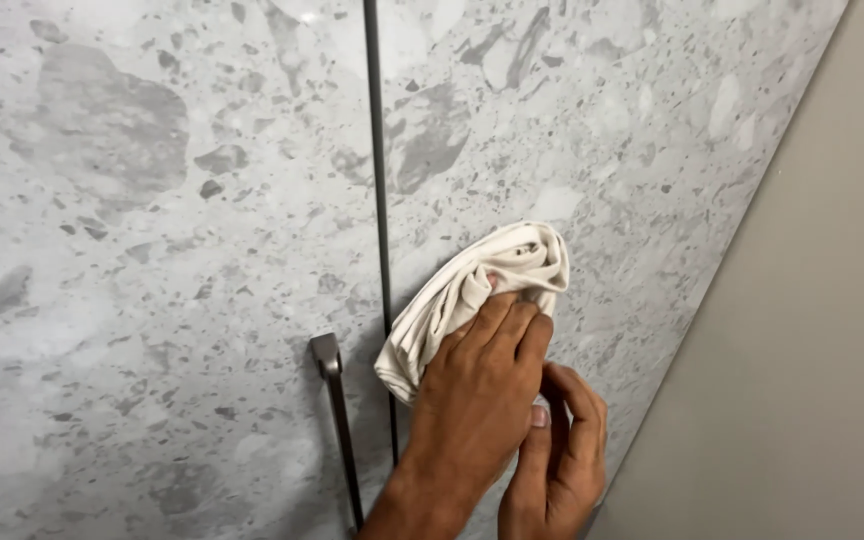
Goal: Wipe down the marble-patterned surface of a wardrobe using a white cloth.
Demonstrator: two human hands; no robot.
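Mid-wipe: left hand [477, 385] fingers [507, 325] flat on cloth [467, 290], pressed to right panel [602, 150]; right hand [557, 455] curled, empty. Left panel [152, 250], handle [337, 430] untouched.

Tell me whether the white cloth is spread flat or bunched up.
Bunched up: the white cloth sits in crumpled folds under the left hand, pressed against the grey stone-patterned door.

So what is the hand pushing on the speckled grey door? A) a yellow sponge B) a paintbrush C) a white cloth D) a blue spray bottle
C: the left hand presses a bunched white cloth flat against the stone-patterned door.
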